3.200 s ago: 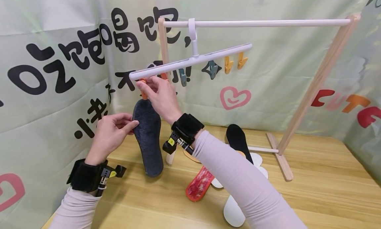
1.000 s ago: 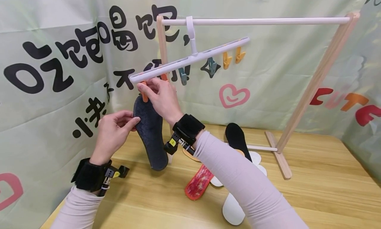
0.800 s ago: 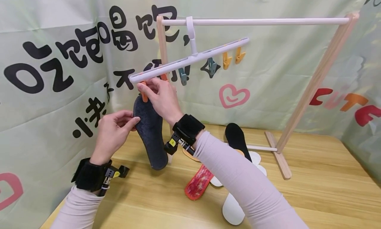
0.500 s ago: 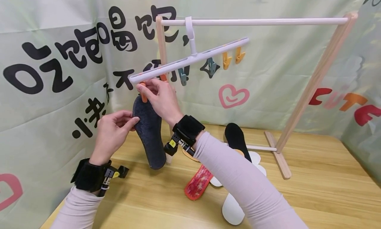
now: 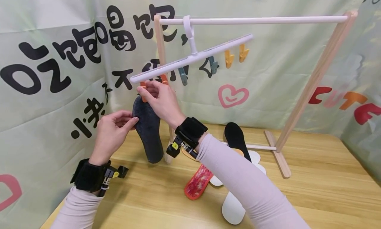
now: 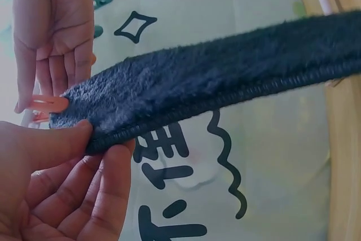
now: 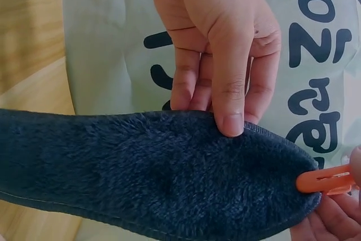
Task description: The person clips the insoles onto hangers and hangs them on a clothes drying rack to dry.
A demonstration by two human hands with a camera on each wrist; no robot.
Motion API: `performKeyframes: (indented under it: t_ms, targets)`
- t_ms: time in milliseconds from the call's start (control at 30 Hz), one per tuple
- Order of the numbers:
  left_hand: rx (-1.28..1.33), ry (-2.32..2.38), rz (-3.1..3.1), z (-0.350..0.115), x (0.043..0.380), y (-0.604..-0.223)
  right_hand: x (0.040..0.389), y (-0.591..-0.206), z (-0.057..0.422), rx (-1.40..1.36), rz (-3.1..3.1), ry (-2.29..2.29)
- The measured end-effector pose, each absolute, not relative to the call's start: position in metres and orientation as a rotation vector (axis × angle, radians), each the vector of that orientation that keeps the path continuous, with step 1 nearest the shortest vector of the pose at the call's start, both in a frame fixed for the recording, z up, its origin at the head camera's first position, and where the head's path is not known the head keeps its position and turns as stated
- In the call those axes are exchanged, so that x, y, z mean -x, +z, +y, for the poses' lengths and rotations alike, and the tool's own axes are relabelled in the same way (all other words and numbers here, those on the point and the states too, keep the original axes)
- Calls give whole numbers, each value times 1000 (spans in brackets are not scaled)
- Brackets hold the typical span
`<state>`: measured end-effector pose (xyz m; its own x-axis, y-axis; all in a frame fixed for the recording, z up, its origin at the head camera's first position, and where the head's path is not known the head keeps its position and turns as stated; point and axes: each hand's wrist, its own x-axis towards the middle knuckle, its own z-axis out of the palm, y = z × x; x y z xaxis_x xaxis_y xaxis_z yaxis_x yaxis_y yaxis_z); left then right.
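A dark, fuzzy insole [image 5: 148, 133] hangs toe down at the left of the rack. My left hand [image 5: 113, 133] pinches its left edge near the top, thumb on the furry face, as the left wrist view confirms. The right hand [image 5: 163, 100] pinches an orange clip [image 7: 324, 180] between thumb and fingers. In the right wrist view the clip's jaws lie over the insole's end. This clip is at the low left end of a white hanger [image 5: 190, 58], which tilts with its right end up. A second orange clip [image 5: 164, 78] is partly behind the right hand.
The hanger hooks on the white bar [image 5: 262, 21] of a wooden stand [image 5: 315, 83]. Blue-green clips [image 5: 183, 76] and yellow clips [image 5: 229, 59] hang farther right. On the table lie a red insole [image 5: 197, 183], a black insole [image 5: 236, 138] and white insoles [image 5: 233, 209], partly under the right arm.
The insole has risen a little, and its lower end has swung right and back left. The hanger tilts slightly more. Both hands keep their holds.
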<state>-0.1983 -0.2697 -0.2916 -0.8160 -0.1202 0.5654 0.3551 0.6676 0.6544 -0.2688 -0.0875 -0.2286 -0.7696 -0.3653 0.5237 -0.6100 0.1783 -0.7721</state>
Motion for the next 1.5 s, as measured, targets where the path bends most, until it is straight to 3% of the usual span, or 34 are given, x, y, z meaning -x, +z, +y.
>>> performKeyframes:
  t_ms: [767,1500]
  targets:
    - [143,-945,-2256,-246,183,-284,256,-247,-19,-1044,-2371,1432]
    - [368,-717,-2220,-207,171,-297,239,-268,59,-988,-2464,1209]
